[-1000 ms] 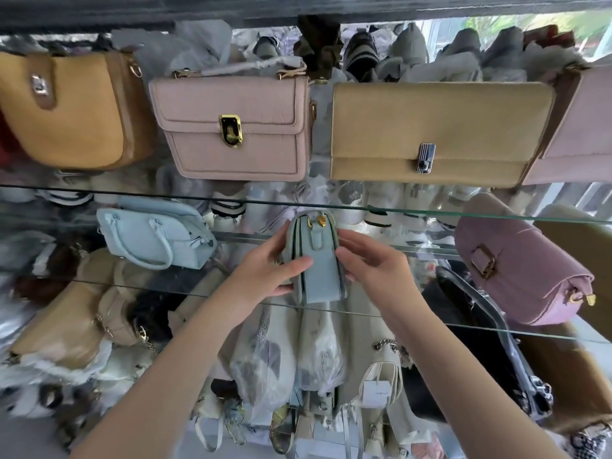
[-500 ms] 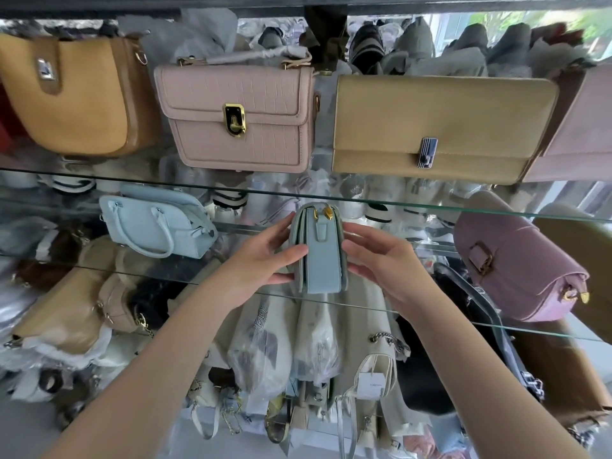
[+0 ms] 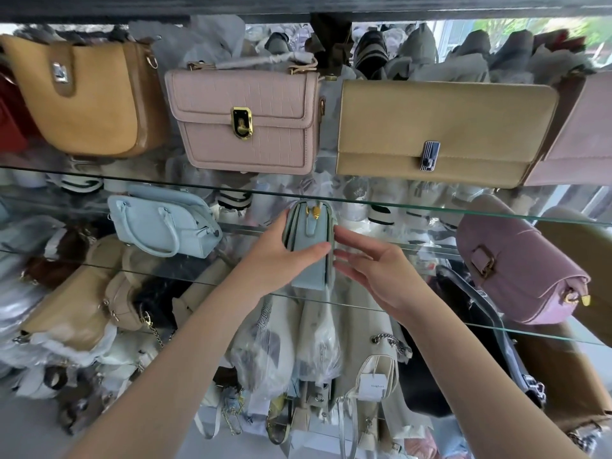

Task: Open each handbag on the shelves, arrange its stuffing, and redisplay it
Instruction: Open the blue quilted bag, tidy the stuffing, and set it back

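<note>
A small pale blue-green handbag [image 3: 311, 246] with a gold clasp stands end-on on the middle glass shelf [image 3: 430, 207], its narrow side toward me. My left hand [image 3: 281, 256] grips its left side, thumb across the front. Beside the bag's right edge is my right hand [image 3: 374, 270], fingers straight and fingertips at the bag's side. The bag is closed; no stuffing shows.
A tan bag [image 3: 89, 97], a pink flap bag [image 3: 245, 120] and a beige clutch [image 3: 440, 130] stand on the upper shelf. A light blue handbag [image 3: 162, 220] sits left and a mauve bag [image 3: 520, 263] right on the middle shelf. Wrapped bags crowd the lower shelves.
My right hand has let go of the bag's right side and drawn slightly away with fingers straightened. The left hand keeps its hold; the bag sits a little further back.
</note>
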